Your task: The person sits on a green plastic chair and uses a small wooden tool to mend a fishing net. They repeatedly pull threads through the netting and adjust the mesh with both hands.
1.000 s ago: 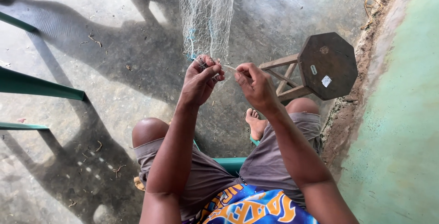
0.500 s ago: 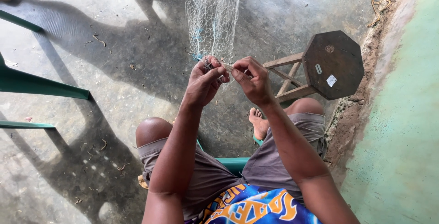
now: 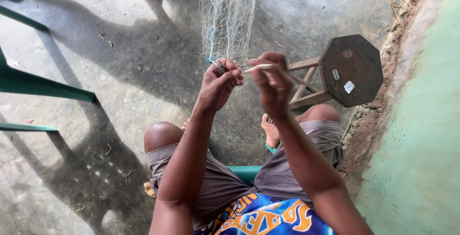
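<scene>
A pale fishing net (image 3: 229,17) hangs down from the far top of the view, its lower edge gathered at the person's left hand (image 3: 218,84), which is clenched on a bunch of mesh just above the knees. The right hand (image 3: 274,85), just beside it, pinches a thin pale netting needle (image 3: 258,67) whose tip points left toward the gathered mesh. The net looks light, limp and very fine, likely to snag on fingers and tangle on itself, so it seems best taken at a bunched edge or a knot rather than by a single strand; the needle looks stiff and slim, easy to grip at mid-shaft. The person sits on a green seat (image 3: 245,171), one bare foot (image 3: 271,132) resting on the concrete floor (image 3: 120,96). A dark octagonal wooden stool (image 3: 351,69) lies tipped on its side close to the right knee, and a green-painted wall (image 3: 421,134) with a crumbling base closes in the right side. Green metal rails (image 3: 43,85) stand to the left, well apart. The most open room lies on the floor far and left of the hands.
</scene>
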